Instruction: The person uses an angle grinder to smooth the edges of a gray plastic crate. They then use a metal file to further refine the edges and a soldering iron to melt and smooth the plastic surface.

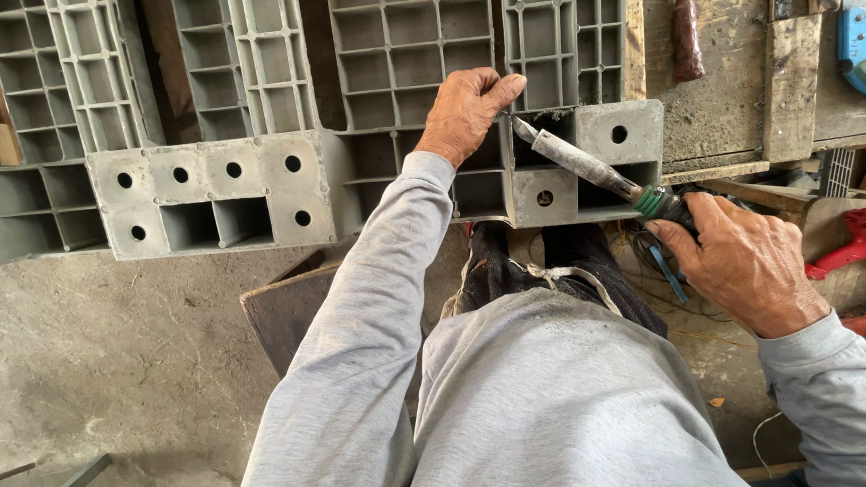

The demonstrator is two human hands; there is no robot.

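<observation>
Grey plastic pallet (388,166), frame centre: my left hand (465,111) braces it. My right hand (745,259) grips the soldering iron (589,169) closed; best keep its tip steady.

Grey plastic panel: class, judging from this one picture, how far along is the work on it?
Done: nothing finished is visible at the seam. In hand: the left hand steadies the grey plastic panel while the right hand holds a long heated iron, its tip at a rib by the thumb. Left: cannot be judged; the rest of the panel looks untouched.
</observation>
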